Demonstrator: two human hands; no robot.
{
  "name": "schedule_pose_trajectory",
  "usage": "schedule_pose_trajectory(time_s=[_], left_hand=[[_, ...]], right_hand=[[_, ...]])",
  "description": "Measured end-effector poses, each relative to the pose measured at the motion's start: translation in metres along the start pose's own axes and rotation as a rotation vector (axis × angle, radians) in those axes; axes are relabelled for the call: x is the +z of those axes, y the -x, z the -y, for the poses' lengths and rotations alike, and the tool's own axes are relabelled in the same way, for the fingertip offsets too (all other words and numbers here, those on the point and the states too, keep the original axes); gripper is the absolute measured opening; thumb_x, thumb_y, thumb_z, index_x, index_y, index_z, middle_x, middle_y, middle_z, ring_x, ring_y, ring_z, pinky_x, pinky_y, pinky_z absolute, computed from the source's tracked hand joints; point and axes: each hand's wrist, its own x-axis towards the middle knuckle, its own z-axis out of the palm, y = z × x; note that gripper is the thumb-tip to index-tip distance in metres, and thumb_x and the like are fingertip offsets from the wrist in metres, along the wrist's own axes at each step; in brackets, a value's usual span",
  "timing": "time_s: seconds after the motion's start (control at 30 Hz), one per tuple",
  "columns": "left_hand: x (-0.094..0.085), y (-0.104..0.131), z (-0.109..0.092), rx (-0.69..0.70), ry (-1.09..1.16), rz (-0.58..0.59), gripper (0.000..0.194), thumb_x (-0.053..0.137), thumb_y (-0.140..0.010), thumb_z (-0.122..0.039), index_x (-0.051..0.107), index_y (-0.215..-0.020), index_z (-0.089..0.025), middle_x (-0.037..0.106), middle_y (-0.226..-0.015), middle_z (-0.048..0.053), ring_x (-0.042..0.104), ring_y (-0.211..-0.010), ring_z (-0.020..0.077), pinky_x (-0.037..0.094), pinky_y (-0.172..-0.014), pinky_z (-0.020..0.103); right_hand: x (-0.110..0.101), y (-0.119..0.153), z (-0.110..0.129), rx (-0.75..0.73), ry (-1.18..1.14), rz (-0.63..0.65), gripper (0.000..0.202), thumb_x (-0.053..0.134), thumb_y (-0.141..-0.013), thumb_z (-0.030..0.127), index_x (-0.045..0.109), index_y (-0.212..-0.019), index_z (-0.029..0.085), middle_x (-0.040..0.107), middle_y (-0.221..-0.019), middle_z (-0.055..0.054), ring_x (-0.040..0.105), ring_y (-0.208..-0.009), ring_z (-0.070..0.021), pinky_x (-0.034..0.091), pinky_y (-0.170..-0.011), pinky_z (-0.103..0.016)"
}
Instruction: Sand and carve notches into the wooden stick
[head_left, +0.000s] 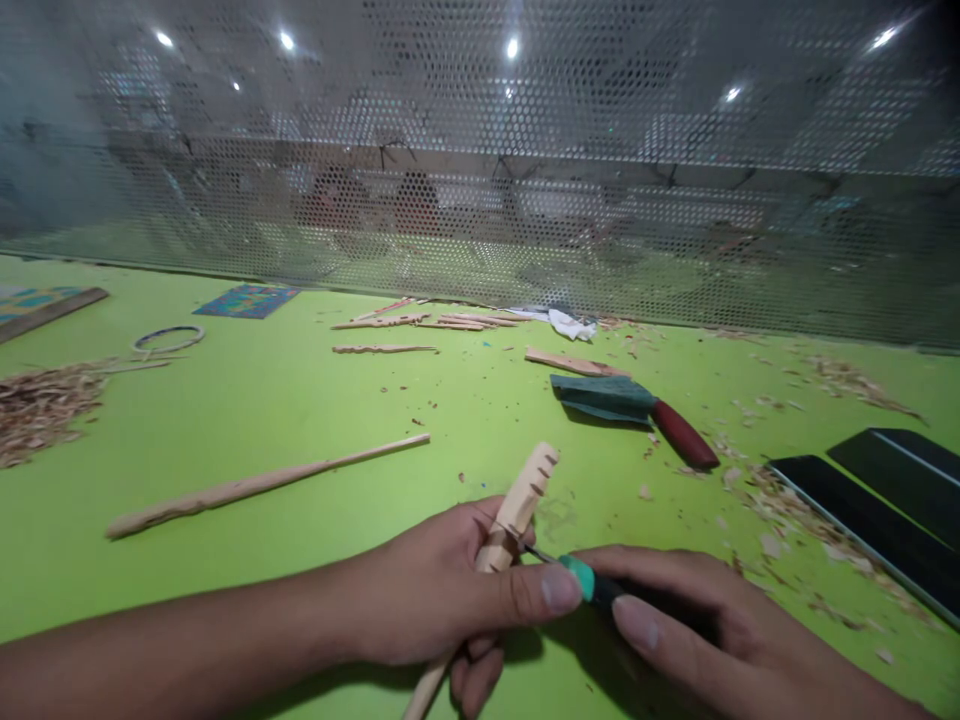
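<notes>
My left hand (pixel 450 590) is wrapped round a pale wooden stick (pixel 531 480) with several dark notches cut along its upper edge. The stick slants up and away, its lower end coming out below the hand. In my right hand (pixel 712 620) is a carving knife (pixel 581 577) with a black and green handle. Its thin metal tip touches the stick at a notch just above my left thumb. That thumb also lies against the green part of the handle. Most of the handle is hidden by my right fingers.
A long carved stick (pixel 262 487) lies at left on the green table (pixel 315 410). Beyond are thin carved pieces (pixel 386 349) and a red-handled knife (pixel 686 435) with its blade covered. A phone (pixel 862 530) rests among shavings at right; more shavings (pixel 45 405) are piled left. A perforated screen (pixel 480 200) stands behind.
</notes>
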Motion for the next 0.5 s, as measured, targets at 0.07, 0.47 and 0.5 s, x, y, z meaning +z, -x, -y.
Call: schedule_pose_trajectory(time_s=[0.07,0.47,0.5], left_hand=[[0.001,0.000,-0.001,0.019,-0.008,-0.003,0.048,0.076,-0.090,-0.062,0.052,-0.105,-0.023,0.056,-0.046,-0.010,0.046,-0.032,0.0072,0.037,-0.035,0.013],[0.002,0.000,0.000,0.029,-0.083,-0.037,0.056,0.074,-0.085,-0.072,0.060,-0.082,-0.018,0.053,-0.046,-0.007,0.045,-0.032,0.0067,0.037,-0.035,0.016],[0.002,0.000,0.000,0.032,-0.081,-0.037,0.055,0.073,-0.086,-0.072,0.060,-0.082,-0.018,0.053,-0.045,-0.007,0.044,-0.032,0.0067,0.037,-0.035,0.016]], right_hand=[[0.000,-0.002,0.002,-0.066,0.051,-0.014,0.049,0.069,-0.092,0.062,0.080,-0.126,0.029,0.080,-0.120,-0.013,0.076,-0.111,-0.0317,0.064,-0.095,-0.040],[0.004,0.000,0.005,-0.227,0.131,-0.072,0.039,0.071,-0.094,0.048,0.079,-0.128,0.031,0.080,-0.117,-0.012,0.075,-0.107,-0.0336,0.063,-0.093,-0.044],[0.004,0.000,0.006,-0.221,0.116,-0.061,0.039,0.070,-0.094,0.049,0.079,-0.128,0.032,0.080,-0.118,-0.012,0.075,-0.107,-0.0336,0.063,-0.093,-0.044]])
